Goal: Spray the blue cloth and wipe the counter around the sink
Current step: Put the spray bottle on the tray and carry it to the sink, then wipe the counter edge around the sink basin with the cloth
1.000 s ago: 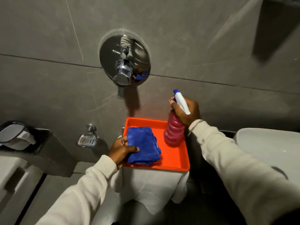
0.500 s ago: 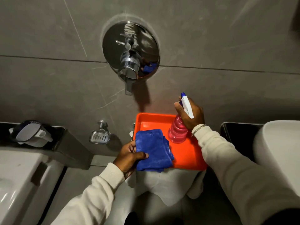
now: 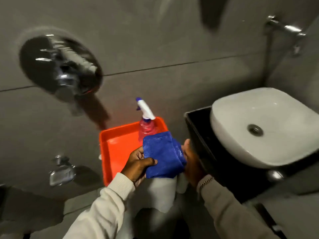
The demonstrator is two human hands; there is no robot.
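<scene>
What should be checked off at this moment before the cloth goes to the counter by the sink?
1. Blue cloth in hand: ok, the left hand grips its near edge and the right hand is against its far side.
2. Spray bottle put down: ok, it stands upright in the orange tray, no hand on it.
3. Cloth dampened: cannot tell, no wet patch shows.
4. Cloth folded into a pad: ok, it looks folded over.
5. Black counter within reach: ok, it is just right of the right hand.
6. Counter free of items: cannot tell, the white basin covers most of it.
</scene>
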